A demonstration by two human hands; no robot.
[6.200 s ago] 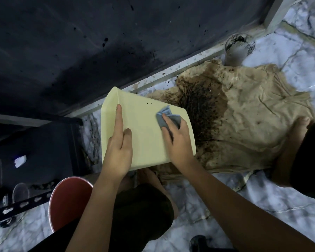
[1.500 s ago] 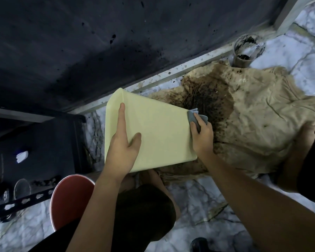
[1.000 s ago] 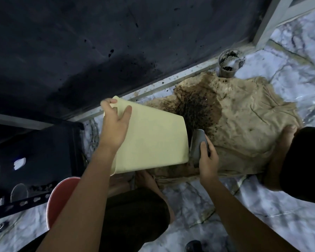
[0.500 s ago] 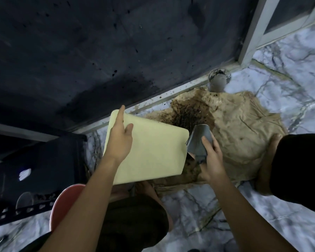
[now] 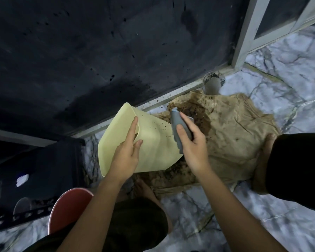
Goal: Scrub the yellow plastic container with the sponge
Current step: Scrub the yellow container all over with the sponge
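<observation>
The pale yellow plastic container [image 5: 153, 142] is tilted on its side above the floor, and a face speckled with small dark spots points up at me. My left hand [image 5: 128, 153] holds it at the left side, with the index finger stretched along the wall and the thumb pressing the spotted face. My right hand [image 5: 191, 142] grips a grey-blue sponge [image 5: 178, 126], held upright against the container's right edge.
A stained beige cloth [image 5: 235, 135] lies on the marble floor beneath the container. A dirty grey pipe stub [image 5: 213, 82] stands at the dark wall. A red stool [image 5: 67, 208] and a black perforated rack [image 5: 25, 179] are at my lower left. My knees frame the work area.
The container has been turned, so a speckled side now faces up. My left hand shifted its hold from the top edge to the side. The sponge moved up along the right edge.
</observation>
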